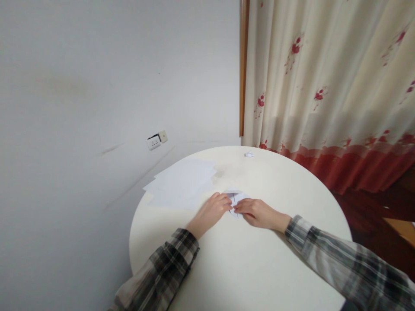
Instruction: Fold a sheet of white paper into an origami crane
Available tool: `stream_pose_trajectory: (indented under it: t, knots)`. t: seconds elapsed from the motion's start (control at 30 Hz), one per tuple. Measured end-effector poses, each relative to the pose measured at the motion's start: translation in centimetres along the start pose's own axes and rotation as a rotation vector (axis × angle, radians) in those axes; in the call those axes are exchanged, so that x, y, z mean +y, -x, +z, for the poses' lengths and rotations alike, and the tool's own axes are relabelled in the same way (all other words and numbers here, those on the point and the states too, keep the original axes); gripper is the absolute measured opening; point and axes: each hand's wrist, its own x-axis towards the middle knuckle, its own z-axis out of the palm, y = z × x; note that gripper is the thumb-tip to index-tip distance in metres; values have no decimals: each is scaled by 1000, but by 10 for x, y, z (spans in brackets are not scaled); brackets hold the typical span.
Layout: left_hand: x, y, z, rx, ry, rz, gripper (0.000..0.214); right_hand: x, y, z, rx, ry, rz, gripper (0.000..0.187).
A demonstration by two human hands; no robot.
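Note:
A small piece of folded white paper [236, 198] lies on the round white table [246, 268], with creases and a partly raised flap at its far edge. My left hand [218, 205] grips its left side, fingers bent and closed on the paper. From the right, my right hand [254, 211] pinches the paper near its middle, fingertips close to those of the left. Both hands cover parts of the folds, so the full shape is hidden.
Several loose white sheets [184, 181] overlap at the table's left, some reaching its edge. A small crumpled or folded paper piece [249, 154] sits near the far rim. Behind are a wall with a socket [153, 143] and a flowered curtain [311, 86].

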Motion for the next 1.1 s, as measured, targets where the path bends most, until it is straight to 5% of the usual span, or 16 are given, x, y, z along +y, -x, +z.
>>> stream_pose_trajectory:
  t: [0.2,0.83,1.1]
  knots:
    - [4,-5,-5,-65,26,-18,14,-5,0,-3,-10,-20,3,37]
    - [11,-7,5,-19,-195,-95,11,-11,0,-4,-22,-114,41,30]
    - [6,-6,10,14,-122,-85,8,-11,2,-4,-13,-145,67,37]
